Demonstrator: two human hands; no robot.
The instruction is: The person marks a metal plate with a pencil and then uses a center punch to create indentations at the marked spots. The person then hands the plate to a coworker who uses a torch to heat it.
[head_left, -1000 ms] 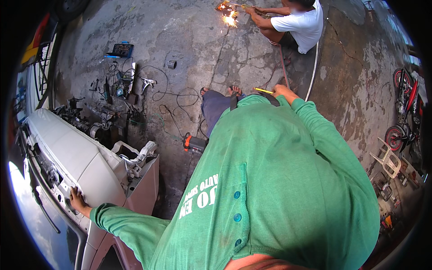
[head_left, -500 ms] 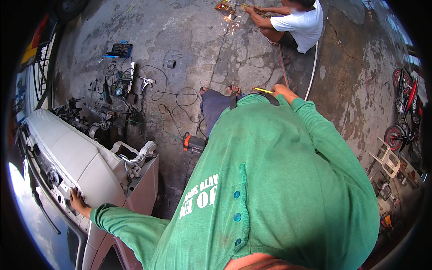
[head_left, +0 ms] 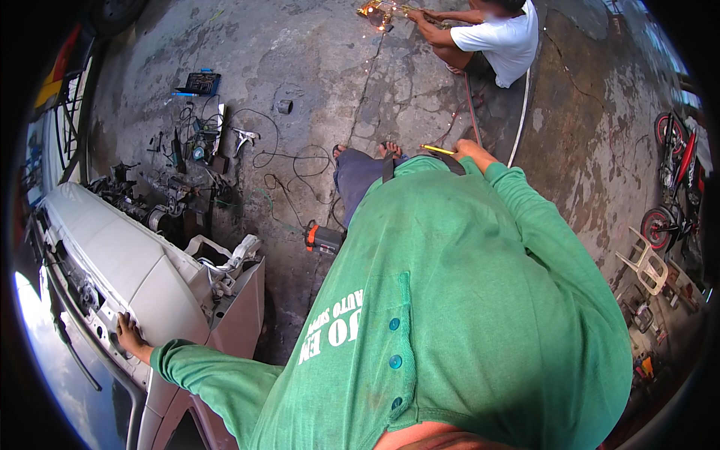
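Observation:
My left hand point(head_left: 129, 335) rests flat on the edge of a white car body point(head_left: 112, 255) at the lower left, fingers spread on the panel. My right hand point(head_left: 472, 150) is out in front of my green-sleeved arm and grips a thin yellow pen-like tool point(head_left: 437, 149) that points left. My green shirt point(head_left: 465, 315) fills the middle of the view. My feet in sandals point(head_left: 364, 154) show on the concrete below.
Tools, cables and engine parts point(head_left: 187, 150) lie scattered on the stained concrete at left. An orange power tool point(head_left: 322, 238) lies near my legs. Another person in a white shirt point(head_left: 499, 37) crouches at the top, making sparks point(head_left: 373, 11). Motorcycles point(head_left: 671, 180) and a plastic chair point(head_left: 645, 262) stand right.
The sparks by the crouching person have dimmed. My hands stay where they were.

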